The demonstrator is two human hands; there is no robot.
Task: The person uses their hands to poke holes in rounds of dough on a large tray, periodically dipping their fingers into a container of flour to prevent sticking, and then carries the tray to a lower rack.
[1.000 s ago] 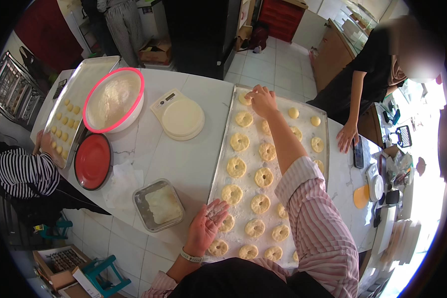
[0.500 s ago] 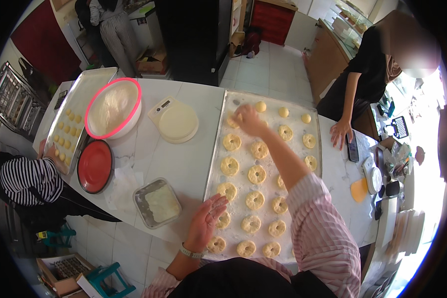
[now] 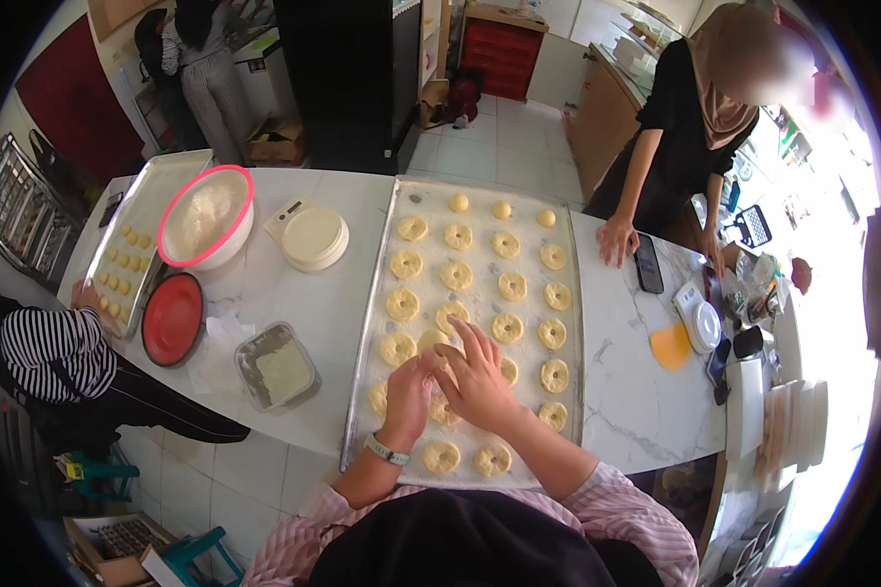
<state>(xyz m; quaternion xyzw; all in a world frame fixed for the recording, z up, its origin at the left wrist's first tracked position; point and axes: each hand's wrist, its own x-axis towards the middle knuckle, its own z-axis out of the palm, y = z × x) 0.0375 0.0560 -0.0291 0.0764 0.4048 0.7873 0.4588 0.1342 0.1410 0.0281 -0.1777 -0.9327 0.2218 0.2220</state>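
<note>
My left hand (image 3: 408, 393) and my right hand (image 3: 478, 383) meet over the near half of a floured metal tray (image 3: 370, 323). A pale piece of dough (image 3: 433, 339) shows at their fingertips, mostly hidden by the fingers. The left hand is cupped; the right hand's upper fingers stretch out while its lower ones touch the left hand. Beneath and around them lie rows of ring-shaped dough pieces (image 3: 507, 328), each with a small hole. Three round dough balls (image 3: 501, 209) sit along the tray's far end. My hands hide some rings.
On the left stand a pink-rimmed bowl (image 3: 249, 210), a scale (image 3: 286, 217) with round discs, a red plate (image 3: 173, 318) and a flour container (image 3: 282, 372). A co-worker's hand (image 3: 617, 240) rests near a phone (image 3: 648, 262). Another person handles dough balls on a second tray (image 3: 157, 176).
My right hand has come back from the tray's far left corner to meet my left hand. The ring it covered there now shows. The view has shifted, and the co-worker on the right leans in.
</note>
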